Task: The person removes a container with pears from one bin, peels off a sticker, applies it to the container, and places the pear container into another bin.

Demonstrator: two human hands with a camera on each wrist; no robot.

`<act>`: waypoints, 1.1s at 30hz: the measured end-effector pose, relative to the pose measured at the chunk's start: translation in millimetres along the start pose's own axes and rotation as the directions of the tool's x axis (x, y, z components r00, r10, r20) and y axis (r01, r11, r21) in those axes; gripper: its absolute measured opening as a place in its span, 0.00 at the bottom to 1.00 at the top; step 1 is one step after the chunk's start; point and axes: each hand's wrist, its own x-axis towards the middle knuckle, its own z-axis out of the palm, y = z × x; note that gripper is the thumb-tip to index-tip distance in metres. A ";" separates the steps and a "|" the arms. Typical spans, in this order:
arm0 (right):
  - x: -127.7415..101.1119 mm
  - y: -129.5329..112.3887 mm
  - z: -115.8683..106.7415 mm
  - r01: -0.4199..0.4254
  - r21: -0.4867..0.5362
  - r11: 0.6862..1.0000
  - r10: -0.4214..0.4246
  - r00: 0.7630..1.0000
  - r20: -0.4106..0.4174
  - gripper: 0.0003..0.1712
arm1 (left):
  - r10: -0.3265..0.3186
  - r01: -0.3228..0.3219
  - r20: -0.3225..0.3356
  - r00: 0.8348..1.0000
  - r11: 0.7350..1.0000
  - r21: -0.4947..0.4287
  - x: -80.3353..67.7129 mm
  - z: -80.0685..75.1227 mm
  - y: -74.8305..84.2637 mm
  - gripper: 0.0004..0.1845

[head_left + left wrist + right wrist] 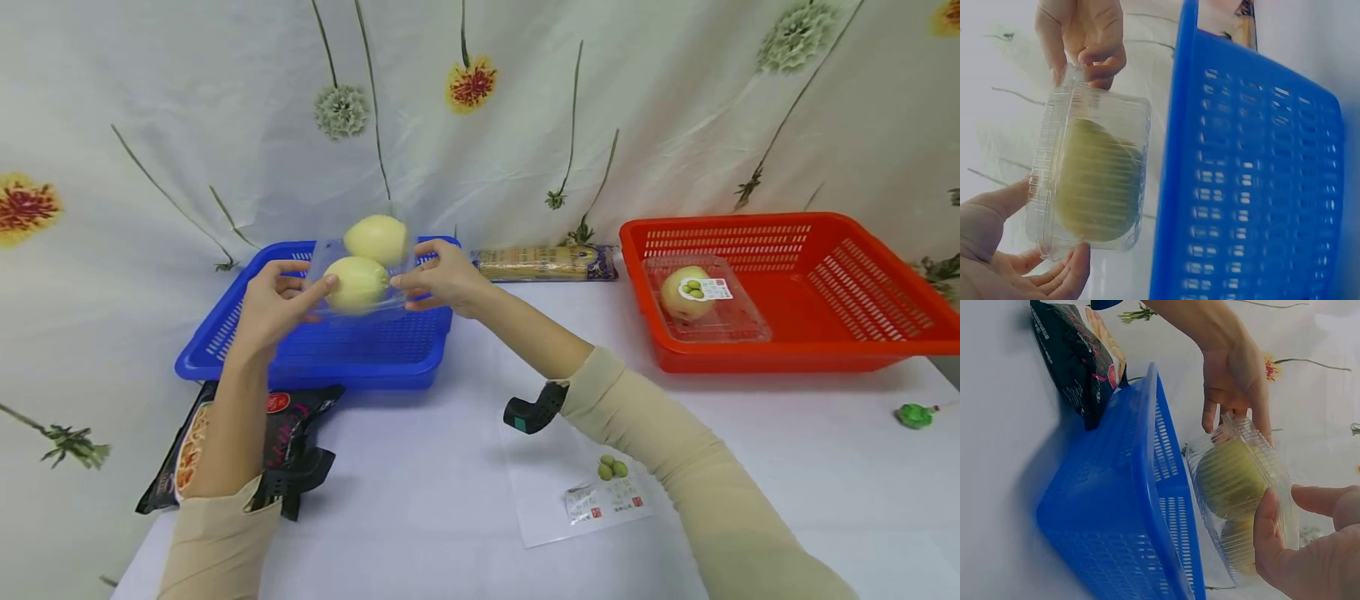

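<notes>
Between both hands a clear plastic clamshell box (1100,100) is held up, with two pale yellow-green fruits (357,284) inside it. My left hand (276,304) grips the box's left side, thumb on one face and fingers on the other. At the opposite end my right hand (444,279) pinches the box edge between thumb and fingers. The box hangs over the blue basket (367,375), overlapping its back part in the head view. In the right wrist view the box (1235,469) shows beside the basket's rim.
A red basket (825,362) at right holds another clear box with one fruit and a label. A long golden packet (543,263) lies at the back. Left, a black food bag (288,425) sits by the blue basket. A sticker sheet (547,525) and a small green item (914,416) are on the table.
</notes>
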 end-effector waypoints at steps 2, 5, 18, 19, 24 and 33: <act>-4.5 -2.5 -6.9 0.011 0.002 1.000 -0.011 1.000 0.003 0.39 | 0.008 -0.008 0.004 1.000 1.000 -0.012 -2.0 4.0 6.8 0.37; -11.1 -5.3 -18.2 0.024 0.004 1.000 -0.024 1.000 -0.005 0.38 | 0.027 -0.027 0.005 1.000 0.999 -0.036 -4.5 11.8 16.6 0.35; -61.3 -2.1 -72.9 0.115 -0.113 0.987 -0.122 0.991 -0.055 0.39 | 0.089 -0.076 0.076 0.993 0.984 -0.160 -12.6 60.5 52.0 0.33; -65.0 -0.1 -77.7 0.118 -0.124 0.985 -0.126 0.990 -0.062 0.39 | 0.089 -0.074 0.092 0.992 0.985 -0.156 -13.1 64.6 54.3 0.33; -83.8 9.0 -100.2 0.121 -0.183 0.976 -0.141 0.985 -0.098 0.37 | 0.087 -0.061 0.169 0.982 0.987 -0.151 -13.6 86.1 64.4 0.33; -109.6 18.0 -128.6 0.137 -0.201 0.970 -0.169 0.974 -0.149 0.34 | 0.082 -0.033 0.239 0.968 0.979 -0.203 -13.8 126.2 74.8 0.34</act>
